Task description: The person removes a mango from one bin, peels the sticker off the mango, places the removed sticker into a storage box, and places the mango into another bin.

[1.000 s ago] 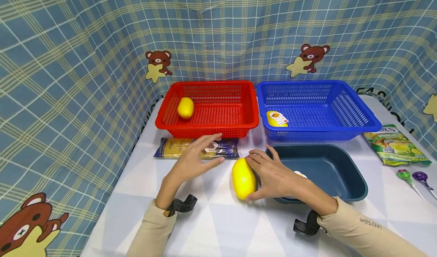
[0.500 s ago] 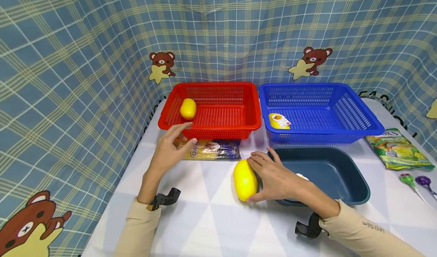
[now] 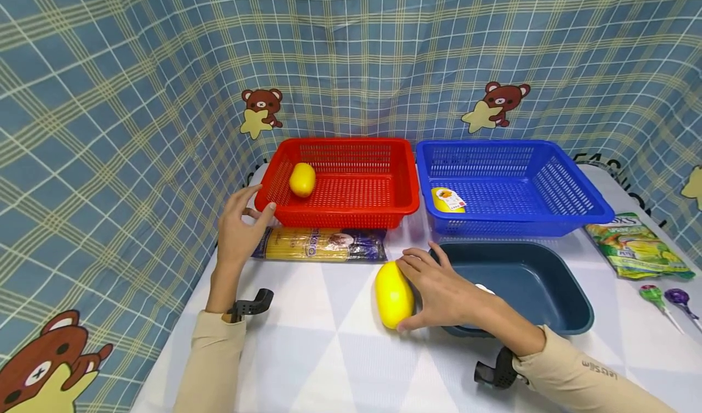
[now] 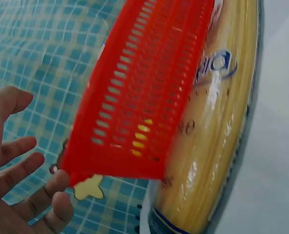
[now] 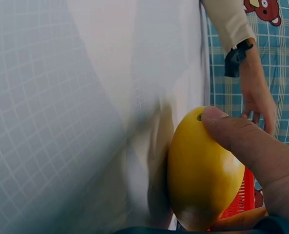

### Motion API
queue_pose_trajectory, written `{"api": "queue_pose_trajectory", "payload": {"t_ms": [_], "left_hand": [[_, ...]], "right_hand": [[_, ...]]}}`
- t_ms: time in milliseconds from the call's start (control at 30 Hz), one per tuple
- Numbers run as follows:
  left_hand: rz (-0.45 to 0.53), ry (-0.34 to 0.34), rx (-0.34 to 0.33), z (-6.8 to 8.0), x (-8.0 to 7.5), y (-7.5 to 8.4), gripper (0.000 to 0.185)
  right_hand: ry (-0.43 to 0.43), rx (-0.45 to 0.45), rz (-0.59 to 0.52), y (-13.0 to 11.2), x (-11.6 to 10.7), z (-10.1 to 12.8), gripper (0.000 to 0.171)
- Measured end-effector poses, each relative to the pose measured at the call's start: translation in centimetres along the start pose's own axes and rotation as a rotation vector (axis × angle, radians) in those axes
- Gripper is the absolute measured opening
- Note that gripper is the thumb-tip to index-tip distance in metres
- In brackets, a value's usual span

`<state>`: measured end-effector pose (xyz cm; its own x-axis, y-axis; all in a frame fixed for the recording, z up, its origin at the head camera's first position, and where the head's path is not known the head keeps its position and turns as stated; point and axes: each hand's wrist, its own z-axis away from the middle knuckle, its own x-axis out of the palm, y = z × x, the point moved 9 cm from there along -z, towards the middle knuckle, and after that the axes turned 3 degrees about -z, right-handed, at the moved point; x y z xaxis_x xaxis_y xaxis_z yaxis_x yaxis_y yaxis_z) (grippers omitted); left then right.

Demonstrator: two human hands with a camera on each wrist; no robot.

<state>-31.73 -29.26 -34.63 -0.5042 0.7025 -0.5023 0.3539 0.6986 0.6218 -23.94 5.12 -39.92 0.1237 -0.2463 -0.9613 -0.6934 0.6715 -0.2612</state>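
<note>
My right hand (image 3: 441,291) holds a yellow mango (image 3: 394,295) lengthwise, with the thumb at its near end and the fingers at its far end. In the right wrist view the thumb presses the mango (image 5: 202,170) beside its stem spot. Whether the mango touches the table is hard to tell. My left hand (image 3: 241,230), loosely spread and holding nothing, is by the front left corner of the red basket (image 3: 351,209). Another yellow mango (image 3: 302,180) lies inside that basket. In front of it lies a pack of spaghetti (image 3: 323,244), seen close in the left wrist view.
A blue basket (image 3: 515,217) at the back right contains a yellow fruit with a white label (image 3: 448,200). A dark teal tub (image 3: 581,315) stands before it, partly behind my right hand. To the right lie a green packet (image 3: 636,245) and two lollipops (image 3: 652,294).
My left hand has moved left, from over the spaghetti pack to the red basket's left corner. My right hand stays in place with the mango. The view has shifted slightly.
</note>
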Motion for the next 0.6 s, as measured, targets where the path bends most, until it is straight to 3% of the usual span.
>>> {"api": "queue_pose_trajectory", "payload": {"t_ms": [433,600], "left_hand": [[-0.001,0.011,-0.141,0.4,0.7,-3.2,0.044],[0.009,0.039,-0.146,0.5,1.0,-3.5,0.041]], "right_hand": [[0.07,-0.015,0.006,-0.1,-0.3,-0.2,0.11],[0.098,-0.038,0.012,-0.4,-1.1,-0.2,0.11]]}}
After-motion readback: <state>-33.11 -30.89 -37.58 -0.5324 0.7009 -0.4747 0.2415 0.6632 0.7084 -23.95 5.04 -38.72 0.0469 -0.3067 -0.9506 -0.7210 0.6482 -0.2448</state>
